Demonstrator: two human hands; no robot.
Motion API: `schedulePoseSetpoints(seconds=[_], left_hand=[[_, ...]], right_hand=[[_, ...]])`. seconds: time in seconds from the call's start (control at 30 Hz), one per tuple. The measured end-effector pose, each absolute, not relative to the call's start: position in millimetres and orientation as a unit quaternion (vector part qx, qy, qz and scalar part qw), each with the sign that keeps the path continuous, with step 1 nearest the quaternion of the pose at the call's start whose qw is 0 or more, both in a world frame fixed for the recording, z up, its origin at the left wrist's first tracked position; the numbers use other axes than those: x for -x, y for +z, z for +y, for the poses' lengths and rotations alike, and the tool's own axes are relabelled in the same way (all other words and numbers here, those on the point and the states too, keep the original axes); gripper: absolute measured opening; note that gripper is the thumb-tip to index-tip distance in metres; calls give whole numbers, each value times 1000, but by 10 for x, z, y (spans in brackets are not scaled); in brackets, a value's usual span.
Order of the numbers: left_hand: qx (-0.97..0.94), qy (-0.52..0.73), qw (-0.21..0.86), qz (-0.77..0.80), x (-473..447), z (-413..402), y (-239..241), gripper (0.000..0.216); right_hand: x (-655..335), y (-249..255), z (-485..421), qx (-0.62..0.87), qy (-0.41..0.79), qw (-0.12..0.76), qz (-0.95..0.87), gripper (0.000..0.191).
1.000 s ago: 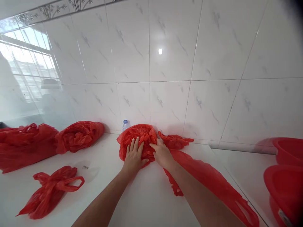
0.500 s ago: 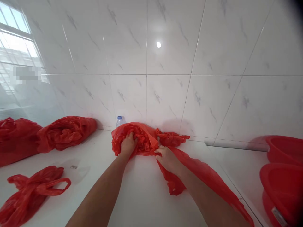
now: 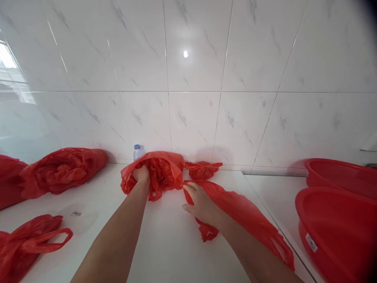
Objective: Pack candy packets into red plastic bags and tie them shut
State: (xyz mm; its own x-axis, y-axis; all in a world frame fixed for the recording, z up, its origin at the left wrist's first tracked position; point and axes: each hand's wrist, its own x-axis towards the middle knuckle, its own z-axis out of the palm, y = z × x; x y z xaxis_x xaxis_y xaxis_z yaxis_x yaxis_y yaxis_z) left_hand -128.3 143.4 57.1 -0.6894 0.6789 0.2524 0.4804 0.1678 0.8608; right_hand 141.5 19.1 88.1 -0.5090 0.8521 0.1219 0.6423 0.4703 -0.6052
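Observation:
A red plastic bag point(image 3: 169, 158) stuffed with crumpled red bags lies on its side near the wall, its mouth facing me. My left hand point(image 3: 141, 173) reaches into that mouth; its fingers are hidden among the plastic. To the right, a long red plastic bag point(image 3: 243, 208) is stretched out flat toward the front right. My right hand point(image 3: 200, 201) rests over this bag's far end, fingers extended and thumb apart. Behind it, against the wall, sits a small crumpled red bag point(image 3: 203, 170).
A clear bottle with a blue cap point(image 3: 137, 151) stands behind the stuffed bag. More red bags lie at left: a full one point(image 3: 66, 173) by the wall and one with a loop handle point(image 3: 37, 239) nearer me. Red basins point(image 3: 304, 210) occupy the right side of the white tabletop point(image 3: 165, 243).
The view has swung right. My left hand has gone deeper into the stuffed bag's mouth. My right hand has let go of the bag edge, and its fingers have straightened.

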Motion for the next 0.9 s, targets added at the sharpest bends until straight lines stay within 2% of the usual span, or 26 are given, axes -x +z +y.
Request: schedulePoseSetpoints(seconds=[0.13, 0.3, 0.37, 0.53, 0.73, 0.9], left_hand=[[-381, 486, 51, 785, 1203, 1327, 584, 34], [-454, 415, -25, 788, 1213, 982, 680, 65], [-476, 388, -40, 788, 1226, 846, 734, 68], [-501, 352, -83, 786, 1197, 469, 836, 63], [-621, 369, -178, 668, 807, -60, 716, 37], [-729, 385, -128, 551, 267, -352, 513, 30]], right_hand=[[-1810, 941, -134, 484, 241, 245, -805, 57], [-2391, 729, -386, 545, 130, 255, -788, 41], [-2577, 592, -436, 565, 77, 267, -777, 36], [-2868, 290, -530, 597, -24, 311, -739, 33], [-2944, 156, -556, 623, -43, 226, -748, 41], [-2962, 72, -532, 633, -28, 216, -743, 36]])
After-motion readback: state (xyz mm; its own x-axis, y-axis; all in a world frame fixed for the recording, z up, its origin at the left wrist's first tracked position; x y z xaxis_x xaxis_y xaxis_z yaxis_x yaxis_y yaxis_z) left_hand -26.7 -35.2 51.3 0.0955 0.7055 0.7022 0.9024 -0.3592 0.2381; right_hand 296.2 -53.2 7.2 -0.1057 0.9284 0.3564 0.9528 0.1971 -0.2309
